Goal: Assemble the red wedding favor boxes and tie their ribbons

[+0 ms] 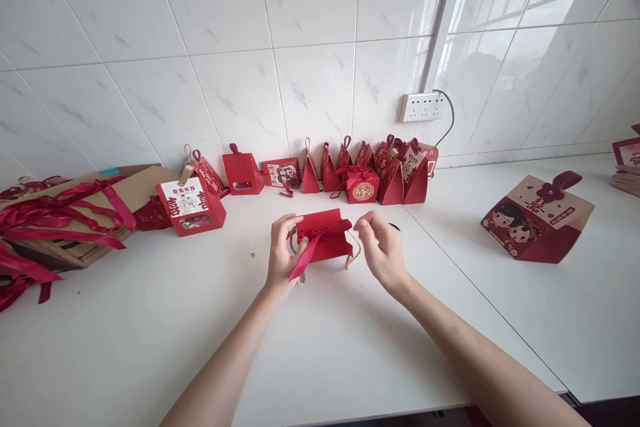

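Observation:
Between my hands, a small red gift bag (327, 250) with twisted gold cord handles (356, 250) is held just above or on the white table; I cannot tell which. My left hand (285, 250) grips its left side, thumb in front and fingers behind. A red satin ribbon (311, 255) lies across the bag's front, its tail hanging past my left thumb. My right hand (383, 250) is just off the bag's right edge, beside the cord, with its fingers curled into a pinch. What those fingers hold, if anything, is too small to make out.
Several red gift boxes (310, 177) line the tiled wall, with a ribbon-tied box (362, 185) among them. Ribbons (65, 203) drape over a cardboard box (145, 187) at left. A larger gift box (537, 220) stands right. Another person's hand (627, 179) shows at the right edge.

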Demonstrator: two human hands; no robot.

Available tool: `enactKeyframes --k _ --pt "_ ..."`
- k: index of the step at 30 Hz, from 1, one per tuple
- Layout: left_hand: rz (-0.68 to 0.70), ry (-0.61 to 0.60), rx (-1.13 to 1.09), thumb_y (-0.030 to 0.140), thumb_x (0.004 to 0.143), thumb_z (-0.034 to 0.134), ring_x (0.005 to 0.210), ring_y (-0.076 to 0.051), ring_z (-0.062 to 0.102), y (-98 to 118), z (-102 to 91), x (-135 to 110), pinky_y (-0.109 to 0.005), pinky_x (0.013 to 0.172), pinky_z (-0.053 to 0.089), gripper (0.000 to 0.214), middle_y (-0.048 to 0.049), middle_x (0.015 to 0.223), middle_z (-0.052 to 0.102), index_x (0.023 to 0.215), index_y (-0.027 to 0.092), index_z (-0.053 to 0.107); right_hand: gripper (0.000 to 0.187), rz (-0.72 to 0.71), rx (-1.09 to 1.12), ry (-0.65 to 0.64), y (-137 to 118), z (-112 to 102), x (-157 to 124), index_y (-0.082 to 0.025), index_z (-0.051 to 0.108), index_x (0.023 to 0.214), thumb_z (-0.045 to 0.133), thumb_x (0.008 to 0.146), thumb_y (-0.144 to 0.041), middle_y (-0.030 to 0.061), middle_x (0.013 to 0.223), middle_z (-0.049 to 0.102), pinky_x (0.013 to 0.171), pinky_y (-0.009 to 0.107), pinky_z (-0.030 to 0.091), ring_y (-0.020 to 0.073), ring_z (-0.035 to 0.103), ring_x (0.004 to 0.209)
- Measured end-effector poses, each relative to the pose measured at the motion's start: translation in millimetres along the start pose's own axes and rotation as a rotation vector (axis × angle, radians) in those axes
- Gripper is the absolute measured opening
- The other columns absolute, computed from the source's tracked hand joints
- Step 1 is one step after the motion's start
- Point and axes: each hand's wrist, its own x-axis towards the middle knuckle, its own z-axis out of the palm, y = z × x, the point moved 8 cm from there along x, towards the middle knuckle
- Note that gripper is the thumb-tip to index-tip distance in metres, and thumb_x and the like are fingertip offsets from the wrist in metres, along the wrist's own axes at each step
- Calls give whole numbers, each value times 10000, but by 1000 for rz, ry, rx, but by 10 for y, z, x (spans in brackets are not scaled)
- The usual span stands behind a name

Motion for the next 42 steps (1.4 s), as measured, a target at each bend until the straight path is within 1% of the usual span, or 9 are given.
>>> enactKeyframes --k 4,7,15,19,23,29,33,36,42 --pt "33 0 -1 275 818 542 1159 -239 507 35 2 -8 -386 912 497 247 -80 1132 509 1061 236 549 523 295 160 -610 44 592 -363 -171 565 666 384 895 -604 -20 464 522 403 214 391 90 496 376" --pt "50 15 0 259 796 554 1200 -253 474 65 0 -11 -405 936 487 202 -74 1086 490 994 227 532 519 508 297 -840 91 889 -644 -156 586 776 458 846 -654 -2 533 607 354 191 403 102 557 383" --pt "8 -12 34 333 738 676 1105 -233 522 55 54 0 -382 869 520 390 -71 1081 449 1058 227 480 332 589 406 -817 157 942 -610 -159 488 646 576 844 -410 -54 489 533 346 173 446 82 544 356" --pt "9 -59 107 330 802 611 1127 -237 504 57 74 11 -395 899 500 331 -89 1130 456 1102 233 510 204 515 278 -971 147 939 -656 -179 441 653 521 836 -226 -78 478 505 357 172 435 88 549 362" --pt "-62 -115 89 328 864 523 1273 -252 412 -19 101 14 -432 1012 422 269 -96 1241 456 1117 244 489 182 441 49 -1011 194 867 -626 -176 459 631 474 810 -152 -69 416 493 408 166 427 75 524 363" --pt "-90 -135 85 352 863 522 1227 -245 451 -76 126 10 -445 1030 403 403 -111 1245 437 1234 234 418 182 396 -18 -967 255 836 -587 -162 539 737 529 857 -297 -45 536 541 381 172 412 80 542 378" --pt "-136 -118 75 323 869 501 1261 -248 414 -104 112 11 -454 1056 376 446 -111 1255 413 1296 240 407 406 536 191 -929 262 881 -606 -168 569 942 403 925 -539 -13 659 600 349 179 442 83 563 391" --pt "-181 -99 52 327 860 513 1248 -246 418 -111 85 9 -438 1025 405 449 -102 1253 416 1294 256 425 428 638 335 -820 270 872 -561 -159 561 900 368 944 -539 -31 603 560 344 181 462 89 569 386" --pt "-272 -52 32 328 841 521 1186 -243 463 -129 59 -7 -432 993 428 338 -98 1219 445 1164 236 484 371 619 415 -744 202 875 -529 -161 537 756 556 866 -515 -46 593 581 346 175 460 84 575 382"
